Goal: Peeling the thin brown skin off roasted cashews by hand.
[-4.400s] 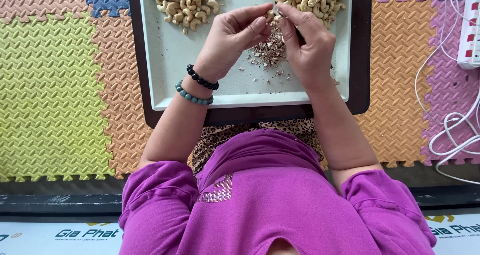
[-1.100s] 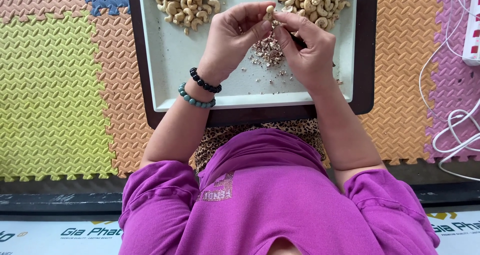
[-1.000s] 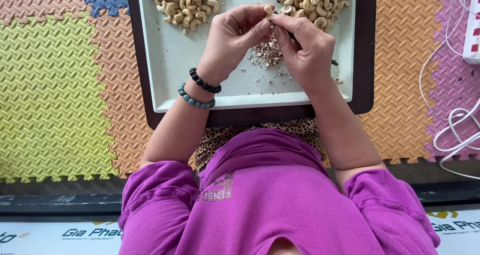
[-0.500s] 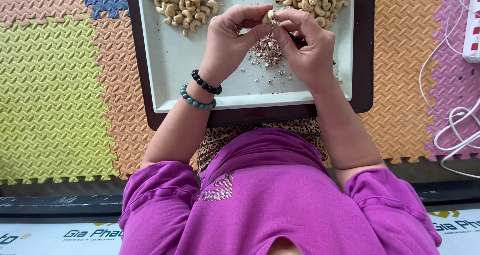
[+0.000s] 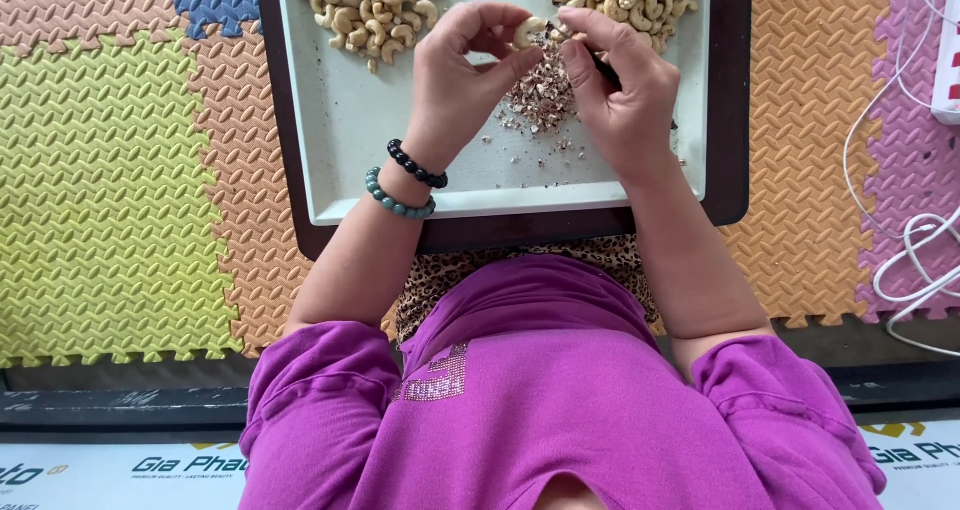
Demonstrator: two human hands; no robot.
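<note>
Cashew [image 5: 527, 32] pinched over my tray [image 5: 350, 140].
Left hand [image 5: 462, 80] fingers grip the nut at twelve o'clock; right hand [image 5: 625, 95] is closed around a dark tool above the husk pile [image 5: 540, 95].

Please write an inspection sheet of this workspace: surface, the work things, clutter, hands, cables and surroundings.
Surface: pale tray in a dark frame, on coloured foam floor mats.
Job's things: cashew pinched between both hands; two cashew piles at the far edge of the tray.
Clutter: husk scraps heaped under the hands.
Hands: left hand and right hand both closed on the cashew; the right also holds a thin dark tool, only partly visible.
Cables: white cables at right.
Surroundings: nothing seen beyond the mats.
</note>
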